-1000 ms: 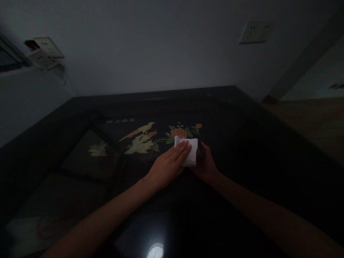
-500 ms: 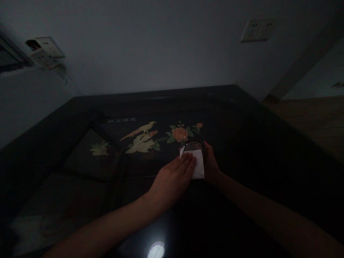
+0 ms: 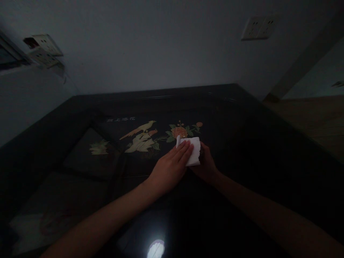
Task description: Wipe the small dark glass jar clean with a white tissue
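My left hand (image 3: 169, 168) lies with its fingers stretched flat on a folded white tissue (image 3: 195, 152), pressing it against something my right hand holds. My right hand (image 3: 206, 163) is curled round that thing from the right side. The tissue hides nearly all of it; the earlier frames showed the rim of a clear glass there. Both hands are over the middle of a dark glossy table (image 3: 242, 143), just below a painted orange flower (image 3: 179, 132).
A painted bird and leaves (image 3: 139, 138) decorate the tabletop to the left of the hands. A lamp's reflection (image 3: 156, 249) shines near the front edge. Wall sockets (image 3: 259, 27) sit at the upper right, more sockets (image 3: 43, 50) at the upper left. Wooden floor (image 3: 309, 118) lies to the right.
Half a second ago the tissue was lower and the glass rim showed above it. The left hand has since slid the tissue up and away from me, so it covers the rim again.
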`<state>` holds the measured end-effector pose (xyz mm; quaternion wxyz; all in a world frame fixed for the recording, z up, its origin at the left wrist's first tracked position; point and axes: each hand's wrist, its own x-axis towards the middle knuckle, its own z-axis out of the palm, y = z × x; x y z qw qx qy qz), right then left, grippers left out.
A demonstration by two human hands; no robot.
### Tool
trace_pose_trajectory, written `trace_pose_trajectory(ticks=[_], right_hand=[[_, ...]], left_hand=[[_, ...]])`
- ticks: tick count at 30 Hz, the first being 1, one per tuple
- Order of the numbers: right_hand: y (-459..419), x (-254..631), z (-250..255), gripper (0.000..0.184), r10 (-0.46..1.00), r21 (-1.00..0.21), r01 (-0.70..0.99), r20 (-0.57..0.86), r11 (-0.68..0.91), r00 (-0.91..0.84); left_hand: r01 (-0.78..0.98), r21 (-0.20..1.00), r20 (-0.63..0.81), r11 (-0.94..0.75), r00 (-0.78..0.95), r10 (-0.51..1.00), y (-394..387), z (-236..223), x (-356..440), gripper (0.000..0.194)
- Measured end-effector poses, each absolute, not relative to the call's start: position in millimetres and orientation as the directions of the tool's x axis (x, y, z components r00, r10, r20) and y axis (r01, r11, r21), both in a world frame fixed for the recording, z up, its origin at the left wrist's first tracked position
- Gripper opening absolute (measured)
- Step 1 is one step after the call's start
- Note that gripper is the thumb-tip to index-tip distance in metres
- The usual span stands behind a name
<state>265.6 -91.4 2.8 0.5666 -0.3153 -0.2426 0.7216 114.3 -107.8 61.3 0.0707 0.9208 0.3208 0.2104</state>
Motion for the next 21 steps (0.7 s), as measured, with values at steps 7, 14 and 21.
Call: trace_pose_trajectory(ticks=[7, 14, 21], right_hand=[[-87.7, 277.6, 12.1, 0.031, 0.937, -0.568, -0.746, -0.254, -0.347, -0.241], [-89.9, 276.1, 26.6, 0.033, 0.870, -0.487, -0.755, -0.438, -0.440, -0.226], [-92.2, 277.9, 23.3, 0.038, 0.839, -0.472, -0.712, -0.440, -0.519, -0.320]], left_hand=[[0.670, -0.053, 0.309, -0.740, 0.716, 0.626, -119.1, 72.5, 116.7, 0.043], [0.625, -0.109, 0.350, -0.773, 0.752, 0.558, -137.0, 74.1, 122.2, 0.038], [0.568, -0.084, 0.366, -0.819, 0.782, 0.505, -136.2, 62.1, 127.8, 0.044]])
